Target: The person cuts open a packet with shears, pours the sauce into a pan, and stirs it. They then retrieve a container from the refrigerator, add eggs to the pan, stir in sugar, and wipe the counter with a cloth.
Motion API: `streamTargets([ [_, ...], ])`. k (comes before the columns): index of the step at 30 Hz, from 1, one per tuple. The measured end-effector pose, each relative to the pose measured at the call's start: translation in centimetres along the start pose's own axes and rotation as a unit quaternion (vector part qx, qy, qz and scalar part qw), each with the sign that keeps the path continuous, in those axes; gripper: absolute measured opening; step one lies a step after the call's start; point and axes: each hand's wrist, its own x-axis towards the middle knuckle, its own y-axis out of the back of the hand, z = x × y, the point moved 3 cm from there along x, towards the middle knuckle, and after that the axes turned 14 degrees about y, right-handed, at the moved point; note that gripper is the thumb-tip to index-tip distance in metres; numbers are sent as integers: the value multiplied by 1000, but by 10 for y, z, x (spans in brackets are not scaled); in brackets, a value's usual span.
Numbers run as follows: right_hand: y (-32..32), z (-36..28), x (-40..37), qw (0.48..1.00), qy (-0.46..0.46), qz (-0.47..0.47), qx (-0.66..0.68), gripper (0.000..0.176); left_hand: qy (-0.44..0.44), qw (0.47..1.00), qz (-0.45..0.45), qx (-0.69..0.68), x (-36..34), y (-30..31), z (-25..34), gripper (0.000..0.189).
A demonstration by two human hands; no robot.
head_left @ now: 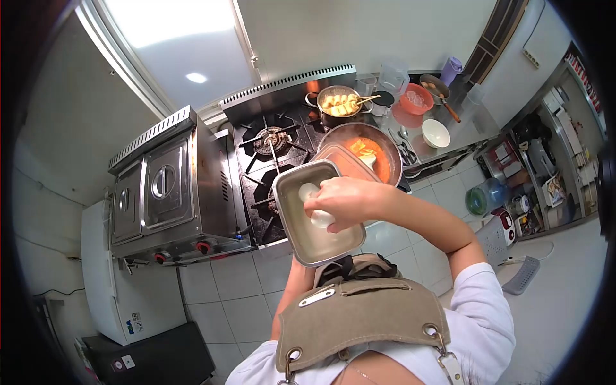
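A rectangular metal container (287, 221) with cloudy liquid in it is tilted in front of me, beside the stove. My right hand (343, 200) reaches into it, fingers closed around white boiled eggs; one egg (308, 191) shows above the fingers and another egg (321, 220) below them. My left forearm (297, 285) runs up under the near end of the container, which that hand holds from below; its fingers are hidden. Just past the container stands a wide pan (396, 154) of red-orange sauce with pale pieces in it. A pinkish, see-through tray-like piece (340, 156) overlaps the pan's near side.
Black gas burners (273, 140) lie left of the pan. Behind it, a pot (321, 114) holds skewered food. On the right counter are a white bowl (436, 133), a red bowl (416, 99), a wooden-handled pan (435, 86) and utensils (404, 135). A steel fryer-like unit (168, 183) stands left.
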Motion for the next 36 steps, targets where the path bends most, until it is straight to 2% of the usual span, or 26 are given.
streamTargets([
  [2, 10, 6, -8, 999, 4, 41, 29, 39, 5, 1000, -11, -27, 3, -1, 1, 52],
  [4, 25, 10, -14, 988, 45, 122, 81, 40, 8, 998, -23, -51, 6, -3, 4, 52],
  [6, 33, 24, -21, 976, -9, 95, 194, 43, 11, 997, -31, -74, 9, -4, 4, 52],
  [8, 34, 44, -29, 924, 27, 158, 347, 42, 12, 995, -38, -90, 12, -3, 5, 53],
  [9, 31, 59, -33, 875, 30, 201, 439, 43, 10, 994, -39, -99, 13, -2, 8, 53],
  [12, 38, 99, -62, 843, -34, 292, 450, 42, -3, 992, -34, -122, 12, 6, 14, 53],
  [14, 27, 139, -86, 851, -121, 327, 394, 40, -13, 991, -23, -135, 5, 16, 18, 54],
  [16, 4, 181, -105, 852, -209, 319, 359, 35, -22, 989, -8, -146, -4, 28, 22, 54],
  [19, -50, 247, -129, 907, -301, 256, 146, 42, -37, 987, 22, -155, -20, 48, 25, 54],
  [20, -68, 261, -135, 911, -340, 224, 72, 46, -41, 986, 32, -158, -26, 55, 26, 54],
  [21, -88, 275, -140, 899, -388, 195, 61, 55, -46, 985, 40, -160, -31, 60, 28, 55],
  [24, -114, 268, -144, 884, -450, 128, 5, 44, -55, 983, 61, -163, -41, 72, 31, 55],
  [27, -122, 260, -137, 872, -483, 71, -36, 38, -61, 981, 73, -168, -47, 79, 31, 55],
  [32, -127, 267, -133, 873, -474, 59, -101, 31, -53, 980, 70, -177, -43, 80, 27, 56],
  [34, -100, 252, -133, 855, -482, 141, -131, 33, -45, 980, 64, -180, -39, 79, 23, 57],
  [36, -71, 219, -134, 860, -472, 142, -131, 32, -35, 981, 56, -185, -34, 76, 18, 57],
])
